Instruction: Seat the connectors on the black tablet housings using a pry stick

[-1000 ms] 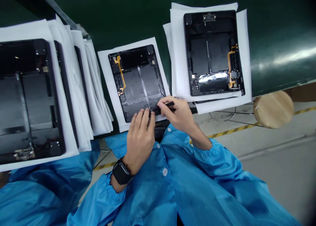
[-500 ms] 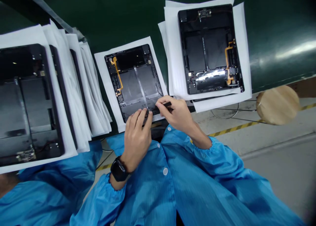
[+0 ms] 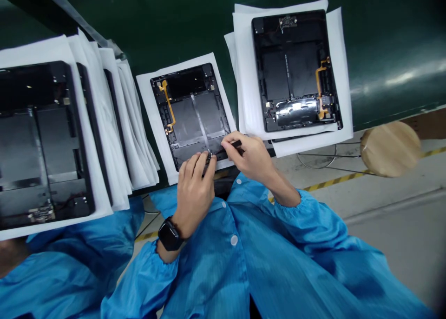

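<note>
An opened tablet (image 3: 199,114) lies on white sheet padding in front of me, its inside showing an orange flex cable (image 3: 169,107) on the left. My left hand (image 3: 195,182) rests over its lower edge, fingers stretched out, touching beside a small circuit board (image 3: 208,158) that they partly cover. My right hand (image 3: 252,156) is closed in a pinch around a slim black tool (image 3: 237,143) at the tablet's lower right corner. The tool's tip is too small and dark to make out.
To the right, another opened tablet (image 3: 292,68) sits on stacked white sheets (image 3: 240,77). Several tablets interleaved with sheets (image 3: 134,123) lean at left, beside a co-worker's blue sleeve (image 3: 80,258). A wooden stool (image 3: 390,148) stands beyond the green table's (image 3: 383,40) front edge.
The view has shifted slightly, so the stack on the left appears a little further right. Both hands stay at the tablet's lower edge, and the right still holds the slim black tool.
</note>
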{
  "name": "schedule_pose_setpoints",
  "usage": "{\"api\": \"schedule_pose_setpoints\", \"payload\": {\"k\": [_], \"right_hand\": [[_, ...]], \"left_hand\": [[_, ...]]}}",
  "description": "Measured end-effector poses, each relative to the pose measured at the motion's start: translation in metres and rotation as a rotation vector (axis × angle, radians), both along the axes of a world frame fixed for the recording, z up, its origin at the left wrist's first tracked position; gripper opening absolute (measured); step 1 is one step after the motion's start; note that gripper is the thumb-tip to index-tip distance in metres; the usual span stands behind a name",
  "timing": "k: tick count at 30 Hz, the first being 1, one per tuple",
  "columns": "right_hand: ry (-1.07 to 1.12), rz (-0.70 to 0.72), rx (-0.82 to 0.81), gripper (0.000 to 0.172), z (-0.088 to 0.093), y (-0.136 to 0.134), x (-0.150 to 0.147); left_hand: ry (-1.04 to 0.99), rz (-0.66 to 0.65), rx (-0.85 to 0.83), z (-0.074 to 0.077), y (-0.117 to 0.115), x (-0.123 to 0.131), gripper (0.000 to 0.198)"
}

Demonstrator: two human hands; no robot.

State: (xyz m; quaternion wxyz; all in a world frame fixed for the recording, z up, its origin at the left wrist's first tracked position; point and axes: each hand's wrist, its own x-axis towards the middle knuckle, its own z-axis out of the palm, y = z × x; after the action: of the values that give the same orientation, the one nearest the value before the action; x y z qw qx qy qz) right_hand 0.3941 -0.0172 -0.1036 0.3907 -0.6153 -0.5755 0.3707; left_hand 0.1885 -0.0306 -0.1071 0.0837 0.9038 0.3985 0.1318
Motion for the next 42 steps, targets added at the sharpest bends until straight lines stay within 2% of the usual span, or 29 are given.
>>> {"api": "schedule_pose_setpoints", "payload": {"k": [10, 16, 27, 34, 39, 42], "right_hand": [[0.033, -0.056, -0.012, 0.017, 0.002, 0.0, 0.0], [0.039, -0.079, -0.004, 0.017, -0.002, 0.001, 0.003], [0.078, -0.143, 0.0, 0.018, -0.006, 0.0, 0.003], [0.201, -0.133, -0.045, 0.024, -0.003, 0.001, 0.004], [0.119, -0.067, -0.048, 0.02, -0.001, 0.002, 0.005], [0.056, -0.075, -0.018, 0.018, -0.001, 0.003, 0.004]], "left_hand": [[0.017, 0.018, 0.004, 0.001, -0.001, 0.004, 0.047], [0.021, 0.033, -0.053, 0.001, 0.0, 0.005, 0.054], [0.105, 0.032, 0.012, 0.002, 0.005, 0.011, 0.049], [0.098, 0.025, -0.039, 0.006, 0.01, 0.01, 0.051], [0.083, 0.012, -0.06, 0.007, 0.011, 0.008, 0.052], [0.081, -0.001, -0.068, 0.008, 0.013, 0.007, 0.051]]}}
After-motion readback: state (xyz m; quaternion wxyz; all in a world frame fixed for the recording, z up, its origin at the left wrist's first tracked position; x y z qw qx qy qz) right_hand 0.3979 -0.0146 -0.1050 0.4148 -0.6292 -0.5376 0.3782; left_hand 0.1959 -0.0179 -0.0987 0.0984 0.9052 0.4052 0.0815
